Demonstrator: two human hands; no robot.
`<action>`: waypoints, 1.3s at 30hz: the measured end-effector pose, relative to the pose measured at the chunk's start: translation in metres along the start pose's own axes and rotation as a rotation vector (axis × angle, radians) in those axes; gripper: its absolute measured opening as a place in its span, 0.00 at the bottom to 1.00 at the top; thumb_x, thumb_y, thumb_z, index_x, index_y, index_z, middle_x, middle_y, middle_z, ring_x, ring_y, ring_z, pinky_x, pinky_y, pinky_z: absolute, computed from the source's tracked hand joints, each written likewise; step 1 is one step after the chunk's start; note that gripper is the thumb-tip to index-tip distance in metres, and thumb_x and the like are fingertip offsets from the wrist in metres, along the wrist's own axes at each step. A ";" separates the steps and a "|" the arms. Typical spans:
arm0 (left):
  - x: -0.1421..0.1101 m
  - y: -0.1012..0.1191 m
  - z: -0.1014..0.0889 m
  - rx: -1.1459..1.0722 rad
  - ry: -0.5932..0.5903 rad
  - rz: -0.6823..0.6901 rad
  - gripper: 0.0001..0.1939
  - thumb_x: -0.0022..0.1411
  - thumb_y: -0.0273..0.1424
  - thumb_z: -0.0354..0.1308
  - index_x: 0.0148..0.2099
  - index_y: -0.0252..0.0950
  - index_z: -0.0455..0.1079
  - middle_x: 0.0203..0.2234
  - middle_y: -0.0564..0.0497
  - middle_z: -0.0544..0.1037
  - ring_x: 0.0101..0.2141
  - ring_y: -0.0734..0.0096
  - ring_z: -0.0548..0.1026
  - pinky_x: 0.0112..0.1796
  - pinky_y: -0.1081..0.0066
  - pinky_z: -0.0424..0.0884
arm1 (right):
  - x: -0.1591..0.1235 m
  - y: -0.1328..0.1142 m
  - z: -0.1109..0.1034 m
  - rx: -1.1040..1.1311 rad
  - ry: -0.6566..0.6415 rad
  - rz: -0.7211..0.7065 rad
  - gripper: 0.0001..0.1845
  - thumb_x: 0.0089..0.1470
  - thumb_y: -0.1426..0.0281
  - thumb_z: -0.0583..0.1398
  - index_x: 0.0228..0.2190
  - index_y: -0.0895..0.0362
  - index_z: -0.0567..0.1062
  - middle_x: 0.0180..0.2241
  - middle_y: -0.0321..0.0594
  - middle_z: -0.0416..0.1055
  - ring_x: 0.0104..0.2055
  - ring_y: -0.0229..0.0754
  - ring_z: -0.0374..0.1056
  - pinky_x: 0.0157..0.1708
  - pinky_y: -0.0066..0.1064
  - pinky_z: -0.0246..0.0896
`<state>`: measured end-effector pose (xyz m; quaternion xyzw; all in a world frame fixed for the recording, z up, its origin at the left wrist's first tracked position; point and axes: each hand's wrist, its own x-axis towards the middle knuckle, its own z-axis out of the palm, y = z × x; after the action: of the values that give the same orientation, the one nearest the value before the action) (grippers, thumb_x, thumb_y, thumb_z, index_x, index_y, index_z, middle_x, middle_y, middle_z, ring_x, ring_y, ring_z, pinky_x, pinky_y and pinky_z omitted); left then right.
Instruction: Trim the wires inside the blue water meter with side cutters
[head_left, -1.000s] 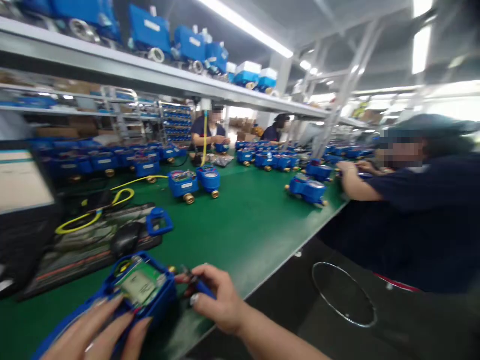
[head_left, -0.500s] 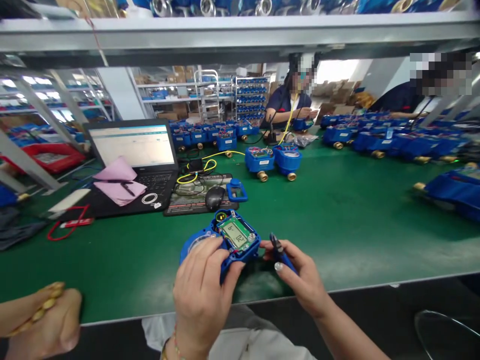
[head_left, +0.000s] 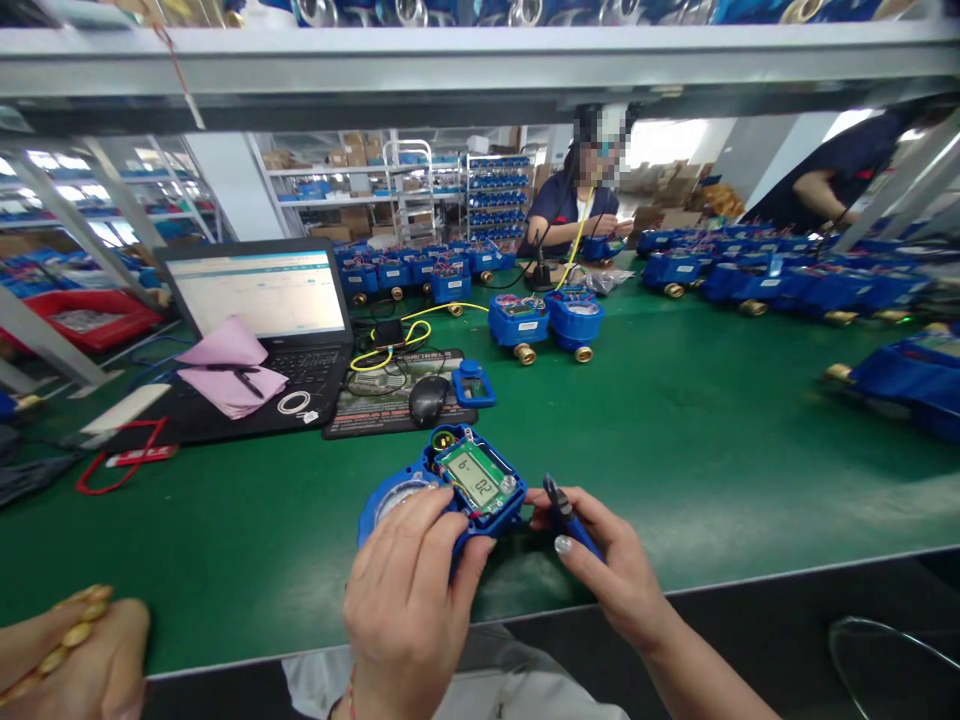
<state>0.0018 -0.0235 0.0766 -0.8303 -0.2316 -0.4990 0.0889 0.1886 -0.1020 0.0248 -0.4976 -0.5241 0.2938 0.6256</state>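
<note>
An opened blue water meter (head_left: 381, 508) sits near the front edge of the green table. Its circuit board carries a small display (head_left: 474, 477) with digits on it, and wires run beside the board. My left hand (head_left: 409, 590) grips the meter from the near side, fingers over the top and thumb against the front. In my right hand (head_left: 619, 560) are blue-handled cutting pliers (head_left: 566, 515), jaws pointing up and away. The fingertips of that hand reach close to the meter's right side; whether they touch it I cannot tell.
Behind the meter are a mouse (head_left: 430, 400), a blue cover frame (head_left: 474, 384) and a laptop (head_left: 255, 300) with pink cloth (head_left: 232, 370). More blue meters (head_left: 517, 320) stand farther back. Another person's hand (head_left: 105, 650) rests at lower left. Two people work across the table.
My hands, the meter and the pliers stay in nearly the same arrangement, with a slight view shift. Across the table, the person at right has leaned farther over to the right.
</note>
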 end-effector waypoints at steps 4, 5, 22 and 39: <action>-0.001 -0.001 0.000 -0.007 0.008 0.028 0.01 0.63 0.24 0.61 0.39 0.32 0.73 0.41 0.45 0.76 0.42 0.61 0.74 0.46 0.66 0.66 | 0.000 -0.001 -0.001 -0.003 0.000 0.004 0.13 0.58 0.66 0.59 0.46 0.48 0.73 0.47 0.37 0.75 0.40 0.37 0.72 0.42 0.22 0.68; -0.001 -0.001 -0.001 -0.011 0.010 0.033 0.02 0.63 0.23 0.61 0.39 0.32 0.73 0.41 0.45 0.75 0.42 0.61 0.74 0.45 0.66 0.66 | 0.000 -0.001 -0.001 -0.001 -0.002 0.005 0.13 0.58 0.66 0.60 0.46 0.48 0.73 0.47 0.37 0.75 0.40 0.37 0.73 0.42 0.22 0.68; 0.013 0.000 -0.011 -0.133 -0.094 -0.154 0.03 0.66 0.25 0.57 0.38 0.37 0.71 0.37 0.54 0.76 0.39 0.74 0.75 0.45 0.74 0.66 | 0.001 -0.003 0.000 -0.011 0.015 0.026 0.14 0.55 0.66 0.60 0.43 0.54 0.74 0.45 0.44 0.75 0.38 0.43 0.74 0.39 0.29 0.71; 0.020 -0.003 -0.013 -0.073 -0.152 -0.124 0.06 0.67 0.26 0.55 0.37 0.37 0.71 0.35 0.56 0.76 0.36 0.74 0.74 0.42 0.74 0.65 | 0.001 -0.005 0.001 -0.038 0.009 0.039 0.14 0.54 0.66 0.59 0.43 0.56 0.74 0.43 0.46 0.75 0.37 0.43 0.73 0.38 0.30 0.71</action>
<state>-0.0016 -0.0196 0.1000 -0.8525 -0.2704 -0.4472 0.0099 0.1873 -0.1021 0.0294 -0.5208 -0.5169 0.2936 0.6127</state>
